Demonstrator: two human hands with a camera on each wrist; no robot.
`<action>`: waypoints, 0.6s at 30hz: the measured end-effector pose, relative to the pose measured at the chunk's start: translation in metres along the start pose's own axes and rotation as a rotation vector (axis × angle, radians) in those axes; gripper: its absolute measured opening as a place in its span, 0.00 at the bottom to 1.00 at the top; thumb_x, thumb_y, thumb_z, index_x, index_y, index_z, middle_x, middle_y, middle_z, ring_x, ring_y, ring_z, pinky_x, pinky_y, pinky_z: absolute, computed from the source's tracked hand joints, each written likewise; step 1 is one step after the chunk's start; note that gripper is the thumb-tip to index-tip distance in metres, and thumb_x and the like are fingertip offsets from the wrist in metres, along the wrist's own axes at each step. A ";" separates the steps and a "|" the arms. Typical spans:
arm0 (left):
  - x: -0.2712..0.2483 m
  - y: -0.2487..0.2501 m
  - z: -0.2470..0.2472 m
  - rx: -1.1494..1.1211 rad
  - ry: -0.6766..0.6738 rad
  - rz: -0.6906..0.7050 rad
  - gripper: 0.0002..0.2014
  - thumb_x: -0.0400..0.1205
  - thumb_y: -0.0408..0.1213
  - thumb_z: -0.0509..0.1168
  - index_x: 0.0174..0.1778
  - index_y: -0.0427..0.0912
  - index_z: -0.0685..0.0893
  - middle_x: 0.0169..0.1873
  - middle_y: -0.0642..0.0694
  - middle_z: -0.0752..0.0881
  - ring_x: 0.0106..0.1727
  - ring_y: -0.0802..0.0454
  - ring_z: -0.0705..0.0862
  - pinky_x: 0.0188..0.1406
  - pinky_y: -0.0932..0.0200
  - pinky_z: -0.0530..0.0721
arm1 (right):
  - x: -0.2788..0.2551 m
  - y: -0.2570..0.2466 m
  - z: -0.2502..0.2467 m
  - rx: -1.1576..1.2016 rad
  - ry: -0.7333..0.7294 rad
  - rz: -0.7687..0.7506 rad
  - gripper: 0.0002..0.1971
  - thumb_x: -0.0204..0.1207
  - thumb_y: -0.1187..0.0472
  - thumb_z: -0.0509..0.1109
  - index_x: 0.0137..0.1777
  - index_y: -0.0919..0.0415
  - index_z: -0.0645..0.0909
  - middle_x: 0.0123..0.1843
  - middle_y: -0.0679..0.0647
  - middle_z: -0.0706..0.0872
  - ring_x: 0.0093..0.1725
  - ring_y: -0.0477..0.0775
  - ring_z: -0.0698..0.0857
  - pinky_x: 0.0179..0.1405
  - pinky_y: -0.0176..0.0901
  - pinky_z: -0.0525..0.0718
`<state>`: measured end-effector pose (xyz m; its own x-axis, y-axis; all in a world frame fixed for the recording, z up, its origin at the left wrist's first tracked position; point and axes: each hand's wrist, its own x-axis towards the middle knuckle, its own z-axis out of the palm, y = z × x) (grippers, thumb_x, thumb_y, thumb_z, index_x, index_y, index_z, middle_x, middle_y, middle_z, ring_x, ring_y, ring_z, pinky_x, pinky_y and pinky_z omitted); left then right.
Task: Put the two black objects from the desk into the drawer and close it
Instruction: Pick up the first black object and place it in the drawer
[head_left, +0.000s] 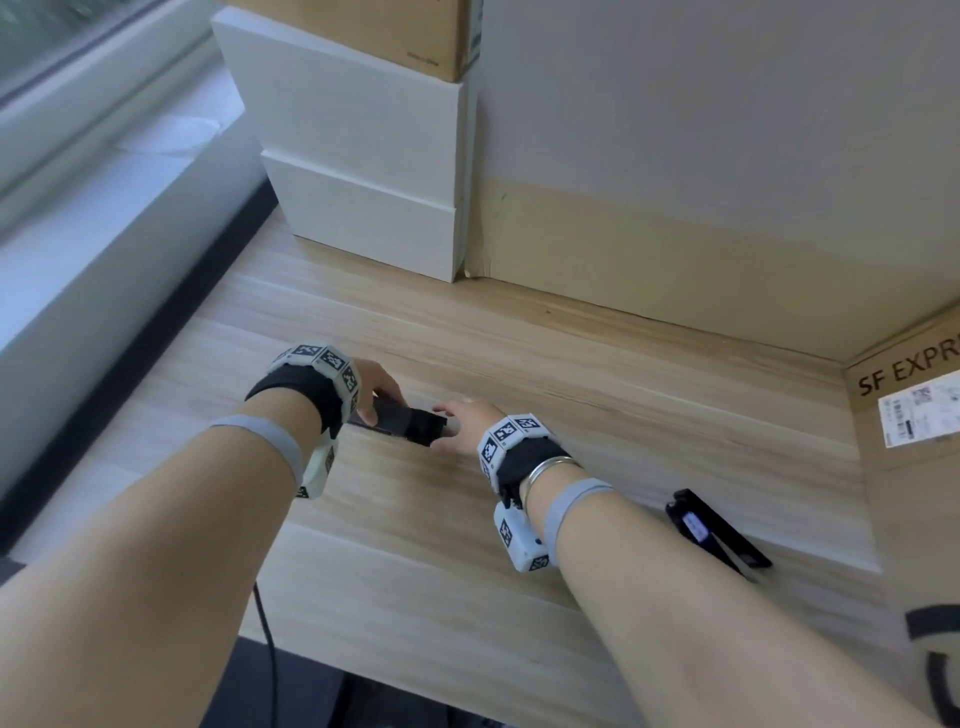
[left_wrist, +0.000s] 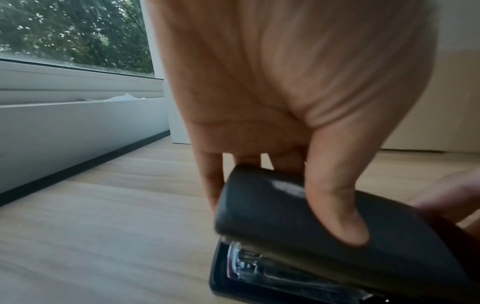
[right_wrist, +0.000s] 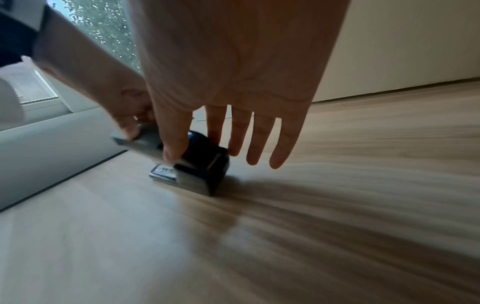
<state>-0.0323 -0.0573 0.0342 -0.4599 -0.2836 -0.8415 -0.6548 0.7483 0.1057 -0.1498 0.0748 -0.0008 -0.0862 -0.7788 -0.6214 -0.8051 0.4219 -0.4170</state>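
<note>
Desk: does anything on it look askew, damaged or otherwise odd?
Nothing looks damaged or spilled. The second black object lies at a slant on the desk near the cardboard box, apart from the black stapler.

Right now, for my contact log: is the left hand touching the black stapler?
Touching. Left wrist view: the left hand rests its thumb on the black stapler.
</note>
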 end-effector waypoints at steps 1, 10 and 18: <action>0.000 -0.002 -0.001 -0.019 0.031 0.015 0.26 0.79 0.29 0.66 0.74 0.45 0.75 0.70 0.44 0.81 0.70 0.44 0.79 0.68 0.53 0.74 | 0.003 -0.007 0.003 0.008 0.022 -0.021 0.25 0.78 0.54 0.69 0.75 0.56 0.72 0.70 0.60 0.81 0.69 0.63 0.80 0.67 0.51 0.78; -0.004 -0.017 0.018 -0.459 0.368 -0.228 0.34 0.73 0.43 0.74 0.75 0.43 0.70 0.73 0.39 0.74 0.70 0.38 0.78 0.69 0.48 0.77 | 0.018 -0.027 0.012 0.001 0.148 0.027 0.19 0.75 0.57 0.70 0.67 0.57 0.78 0.59 0.60 0.88 0.56 0.63 0.87 0.47 0.45 0.81; -0.008 -0.012 0.047 -0.934 0.341 -0.480 0.39 0.76 0.65 0.57 0.68 0.32 0.77 0.66 0.34 0.82 0.67 0.37 0.82 0.70 0.41 0.79 | 0.002 -0.038 0.012 0.071 0.251 0.020 0.14 0.73 0.58 0.70 0.59 0.57 0.83 0.52 0.60 0.91 0.52 0.63 0.88 0.39 0.41 0.76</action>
<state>0.0079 -0.0359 0.0147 -0.0840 -0.6812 -0.7273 -0.9388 -0.1906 0.2870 -0.1128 0.0631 0.0060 -0.2513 -0.8570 -0.4498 -0.7593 0.4628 -0.4576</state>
